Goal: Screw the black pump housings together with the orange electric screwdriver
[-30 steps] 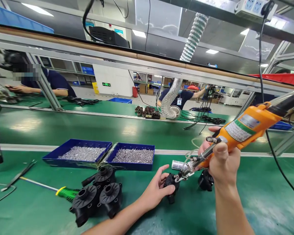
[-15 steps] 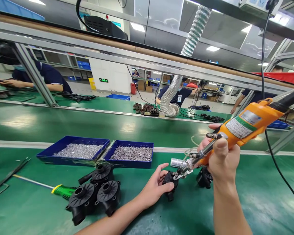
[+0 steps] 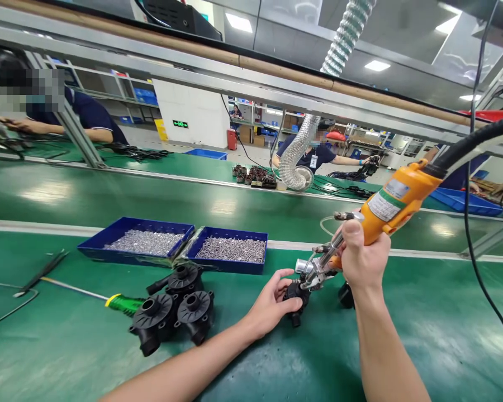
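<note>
My left hand [image 3: 272, 301] grips a small black plastic pump housing [image 3: 295, 312] on the green bench, thumb on the near side and fingers behind. Wrapped around an orange electric screwdriver [image 3: 385, 206] is my right hand [image 3: 366, 254]. The tool slants down to the left, and its metal nose meets the top of the housing; the exact contact at the tip is too small to make out. Behind the tool's nose lies a silver cylinder [image 3: 302, 266], partly covered. Another black part [image 3: 346, 296] stands beside my right wrist, mostly hidden.
Three black pump housings [image 3: 155, 315] cluster at left, by a green-handled screwdriver [image 3: 128, 304]. Blue trays of small metal pieces [image 3: 136, 259] and screws [image 3: 230, 268] stand behind. A black cable [image 3: 467, 212] hangs at right. A metal rail crosses above; co-workers sit beyond.
The orange screwdriver has become steeper, its nose now at the housing's top. My right hand has shifted left with it. The left hand keeps its hold, and the camera view has shifted slightly.
</note>
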{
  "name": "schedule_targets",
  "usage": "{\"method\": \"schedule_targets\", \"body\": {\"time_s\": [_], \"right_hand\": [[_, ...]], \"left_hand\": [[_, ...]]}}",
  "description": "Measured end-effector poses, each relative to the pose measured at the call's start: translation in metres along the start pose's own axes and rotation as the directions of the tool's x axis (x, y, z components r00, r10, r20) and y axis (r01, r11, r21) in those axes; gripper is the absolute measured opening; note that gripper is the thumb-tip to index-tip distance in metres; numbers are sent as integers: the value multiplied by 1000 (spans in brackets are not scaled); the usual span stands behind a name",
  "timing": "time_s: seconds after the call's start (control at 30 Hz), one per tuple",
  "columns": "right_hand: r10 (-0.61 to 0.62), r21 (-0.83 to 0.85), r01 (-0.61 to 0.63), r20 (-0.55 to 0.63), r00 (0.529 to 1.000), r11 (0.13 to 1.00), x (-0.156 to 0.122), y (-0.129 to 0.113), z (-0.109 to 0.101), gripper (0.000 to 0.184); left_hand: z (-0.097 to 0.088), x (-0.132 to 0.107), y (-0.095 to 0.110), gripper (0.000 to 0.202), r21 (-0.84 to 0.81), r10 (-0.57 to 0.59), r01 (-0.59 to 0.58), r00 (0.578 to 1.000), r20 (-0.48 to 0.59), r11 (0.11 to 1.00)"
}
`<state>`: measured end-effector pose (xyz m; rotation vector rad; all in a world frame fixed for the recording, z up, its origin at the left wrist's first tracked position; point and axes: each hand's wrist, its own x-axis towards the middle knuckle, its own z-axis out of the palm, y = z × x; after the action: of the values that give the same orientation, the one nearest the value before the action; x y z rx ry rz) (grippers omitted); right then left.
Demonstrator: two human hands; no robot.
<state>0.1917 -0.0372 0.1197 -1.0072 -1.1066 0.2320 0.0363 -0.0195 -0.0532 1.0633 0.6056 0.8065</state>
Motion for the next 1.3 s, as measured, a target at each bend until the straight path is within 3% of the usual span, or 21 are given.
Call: {"method": "schedule_targets", "body": {"time_s": [0.3, 0.43, 0.5, 0.67, 0.8, 0.93, 1.07, 1.3], "right_hand": [[18, 64, -20, 36, 999, 998, -7, -4, 2, 50], [-25, 44, 26, -32, 999, 999, 3, -9, -23, 56], [-75, 73, 81, -87, 993, 994, 9, -15, -41, 60], [-121, 27, 128, -177, 977, 991, 18, -30, -65, 65], [-91, 63, 100, -139, 986, 993, 14, -37, -58, 68], [-61, 148, 71, -76, 995, 986, 7, -34, -45, 74], [-25, 185, 26, -7, 1000, 982, 0, -21, -36, 69], [-15, 141, 15, 0, 1000, 990, -3, -16, -33, 67]], "left_hand": [[-2, 0, -12, 80, -18, 95, -94, 995, 36, 995], [-5, -2, -27, 92, 151, 192, -187, 981, -21, 971], [-8, -4, -31, 88, 214, 243, -233, 970, -19, 949], [-12, -9, -31, 91, 153, 232, -255, 961, 153, 955], [-10, -12, -30, 91, 265, 258, -261, 965, 45, 928], [-8, -11, -30, 86, 196, 244, -256, 966, 83, 947], [-3, -11, -30, 90, 155, 188, -194, 981, 53, 969], [4, -14, -28, 89, 131, 139, -148, 988, 71, 980]]}}
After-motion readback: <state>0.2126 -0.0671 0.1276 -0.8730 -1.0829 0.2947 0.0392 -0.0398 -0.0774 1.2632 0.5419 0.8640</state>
